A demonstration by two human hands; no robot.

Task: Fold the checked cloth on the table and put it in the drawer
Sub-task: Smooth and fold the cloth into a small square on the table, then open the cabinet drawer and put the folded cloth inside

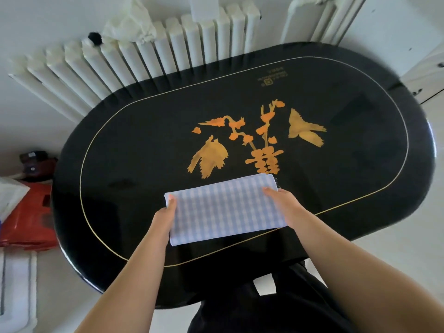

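The checked cloth [223,209], blue and white, lies folded into a flat rectangle near the front edge of the black oval table [134,140]. My left hand [165,215] grips the cloth's left edge, thumb on top near the far left corner. My right hand [284,204] rests along the cloth's right edge, fingers on top of the fabric and the rest of the hand beside it. No drawer is in view.
The table top bears an orange bird and flower design [254,140] and a thin gold line. A white radiator [149,49] stands behind the table. A red box [28,212] sits on the floor at the left. White furniture [427,75] stands at the right.
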